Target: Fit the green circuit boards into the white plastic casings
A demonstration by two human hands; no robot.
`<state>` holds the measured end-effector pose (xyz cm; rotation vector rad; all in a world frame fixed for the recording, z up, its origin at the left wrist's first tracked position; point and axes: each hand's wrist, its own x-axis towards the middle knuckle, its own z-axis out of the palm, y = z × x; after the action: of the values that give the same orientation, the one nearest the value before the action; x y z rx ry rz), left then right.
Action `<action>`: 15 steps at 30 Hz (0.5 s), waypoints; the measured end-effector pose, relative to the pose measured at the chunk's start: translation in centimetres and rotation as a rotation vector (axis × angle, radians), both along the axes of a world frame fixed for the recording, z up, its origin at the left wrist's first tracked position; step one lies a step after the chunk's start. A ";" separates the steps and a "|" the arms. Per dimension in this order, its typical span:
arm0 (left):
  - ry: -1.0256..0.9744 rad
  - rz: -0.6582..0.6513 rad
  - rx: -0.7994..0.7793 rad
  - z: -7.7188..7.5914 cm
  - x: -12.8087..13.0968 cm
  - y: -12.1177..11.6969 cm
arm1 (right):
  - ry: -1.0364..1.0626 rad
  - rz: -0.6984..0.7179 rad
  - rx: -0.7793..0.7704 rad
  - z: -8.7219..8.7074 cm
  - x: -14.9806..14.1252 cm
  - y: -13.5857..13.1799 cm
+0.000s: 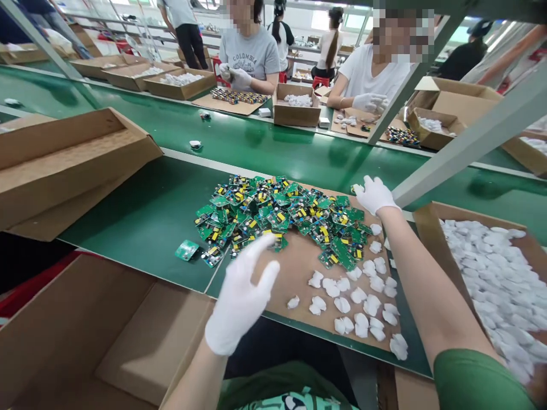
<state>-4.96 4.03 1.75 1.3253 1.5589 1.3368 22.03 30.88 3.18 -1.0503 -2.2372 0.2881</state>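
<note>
1. Nearest: a green shirt (pixel 294 401), with an open carton (pixel 128 347) to its left.
2. Left hand (pixel 241 290): thumb and fingers spread wide, seemingly holding nothing, near the pile's near edge.
3. Right hand (pixel 376 195): at the pile's far right, fingers slightly bent, a small board (pixel 354 189) at their tips; whether gripped, I cannot tell.
4. Boards (pixel 280 208): heaped mostly over the far part of a card sheet (pixel 294 265), beyond scattered white pieces (pixel 342 305).
5. Handling: boards probably light and stiff, their raised parts fragile; best pinched by bare edges.
</note>
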 end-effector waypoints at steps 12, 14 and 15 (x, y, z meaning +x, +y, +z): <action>1.063 0.210 0.043 -3.2 -1.0 3.3 | -0.409 0.043 -0.210 0.4 -4.1 -22.7; 1.044 0.206 0.071 -3.3 -1.2 3.1 | -0.455 -0.004 -0.283 -1.0 -4.9 -23.0; 1.030 0.213 0.087 -3.4 -1.4 3.1 | -0.463 -0.029 -0.301 -1.5 -5.3 -22.8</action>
<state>-6.35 7.08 -1.60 2.1296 2.3607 0.8344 16.78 8.03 1.72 -1.4248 -2.6407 0.4132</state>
